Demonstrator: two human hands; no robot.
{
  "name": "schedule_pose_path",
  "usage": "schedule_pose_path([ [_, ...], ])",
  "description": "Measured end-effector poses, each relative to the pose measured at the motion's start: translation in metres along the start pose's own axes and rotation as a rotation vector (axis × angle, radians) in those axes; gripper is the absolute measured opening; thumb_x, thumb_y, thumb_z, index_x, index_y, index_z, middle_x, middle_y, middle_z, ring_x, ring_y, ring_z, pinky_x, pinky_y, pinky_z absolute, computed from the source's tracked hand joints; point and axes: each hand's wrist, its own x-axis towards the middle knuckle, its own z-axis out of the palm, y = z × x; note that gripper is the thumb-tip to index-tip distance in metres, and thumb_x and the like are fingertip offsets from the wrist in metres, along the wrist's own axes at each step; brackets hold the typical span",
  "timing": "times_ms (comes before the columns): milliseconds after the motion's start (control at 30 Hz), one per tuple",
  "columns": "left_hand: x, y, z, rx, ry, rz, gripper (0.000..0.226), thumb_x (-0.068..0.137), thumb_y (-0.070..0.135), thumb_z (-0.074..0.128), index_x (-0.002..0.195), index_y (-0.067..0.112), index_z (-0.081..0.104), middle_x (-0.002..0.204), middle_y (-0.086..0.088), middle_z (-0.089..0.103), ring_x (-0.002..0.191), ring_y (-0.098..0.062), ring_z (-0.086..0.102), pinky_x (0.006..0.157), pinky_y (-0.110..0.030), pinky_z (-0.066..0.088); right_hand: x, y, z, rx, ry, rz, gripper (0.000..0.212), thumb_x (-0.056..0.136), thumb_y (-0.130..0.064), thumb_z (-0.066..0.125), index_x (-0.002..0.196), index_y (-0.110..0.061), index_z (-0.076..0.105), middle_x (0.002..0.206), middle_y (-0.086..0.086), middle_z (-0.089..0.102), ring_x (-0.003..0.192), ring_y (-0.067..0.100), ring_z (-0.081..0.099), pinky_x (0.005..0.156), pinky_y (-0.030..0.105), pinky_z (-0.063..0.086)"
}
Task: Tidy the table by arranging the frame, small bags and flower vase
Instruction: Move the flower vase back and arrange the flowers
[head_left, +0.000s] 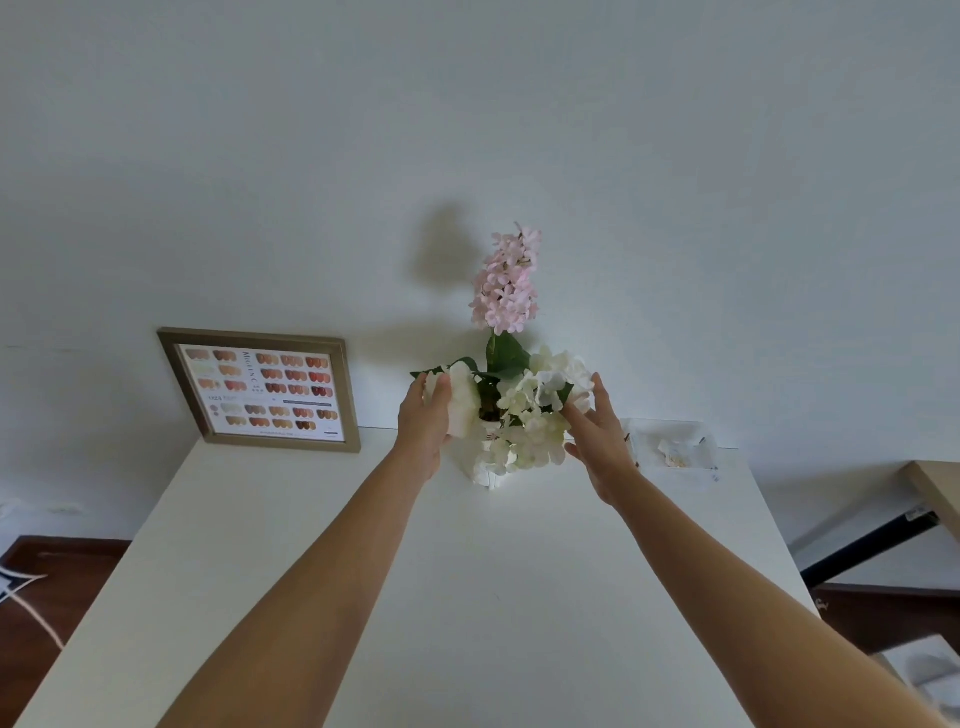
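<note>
A white flower vase (488, 475) with white blooms and one tall pink spray stands at the back middle of the white table (415, 597), near the wall. My left hand (423, 434) touches the white blooms on the vase's left side. On the right side my right hand (597, 441) rests against the blooms with fingers spread. Neither hand clearly closes around anything. A gold frame (260, 389) with a colour chart leans against the wall at the table's back left. Small clear bags (675, 449) lie at the back right corner.
The wall rises directly behind the table. A light wooden surface on a black leg (930, 499) sits to the right. Dark wooden floor shows on both sides, with a cable (31, 613) lying on the left.
</note>
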Motion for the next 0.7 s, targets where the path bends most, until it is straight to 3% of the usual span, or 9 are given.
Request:
schedule_pose_path([
  [133, 0.0, 0.001, -0.003, 0.006, 0.025, -0.004, 0.051, 0.095, 0.04, 0.045, 0.142, 0.029, 0.031, 0.144, -0.005, 0.038, 0.116, -0.023, 0.044, 0.093, -0.042, 0.044, 0.0, -0.001, -0.003, 0.01, 0.02, -0.004, 0.077, 0.085, -0.057, 0.056, 0.146, -0.047, 0.01, 0.152, 0.005, 0.037, 0.138, 0.03, 0.038, 0.111, 0.053, 0.034],
  [233, 0.001, -0.003, -0.005, 0.034, 0.047, -0.026, 0.053, 0.095, 0.046, 0.042, 0.144, 0.031, 0.028, 0.148, -0.005, 0.034, 0.129, -0.027, 0.038, 0.103, -0.047, 0.038, -0.001, -0.002, -0.003, 0.024, 0.036, -0.011, 0.073, 0.087, -0.059, 0.051, 0.147, -0.046, 0.011, 0.152, 0.006, 0.037, 0.136, 0.031, 0.04, 0.104, 0.046, 0.041],
  [333, 0.001, -0.006, -0.007, 0.065, 0.059, -0.025, 0.056, 0.093, 0.05, 0.04, 0.144, 0.033, 0.026, 0.151, -0.004, 0.031, 0.135, -0.028, 0.033, 0.11, -0.049, 0.03, -0.002, -0.002, -0.002, 0.039, 0.04, -0.01, 0.071, 0.089, -0.058, 0.047, 0.148, -0.044, 0.01, 0.151, 0.006, 0.038, 0.135, 0.03, 0.04, 0.104, 0.047, 0.04],
  [700, -0.006, -0.01, -0.014, 0.128, 0.103, 0.009, 0.056, 0.094, 0.052, 0.038, 0.144, 0.032, 0.026, 0.152, -0.005, 0.028, 0.135, -0.029, 0.034, 0.11, -0.047, 0.031, -0.011, 0.003, -0.005, 0.064, 0.046, 0.001, 0.073, 0.087, -0.062, 0.046, 0.148, -0.045, 0.01, 0.156, 0.003, 0.029, 0.143, 0.028, 0.03, 0.109, 0.05, 0.036],
])
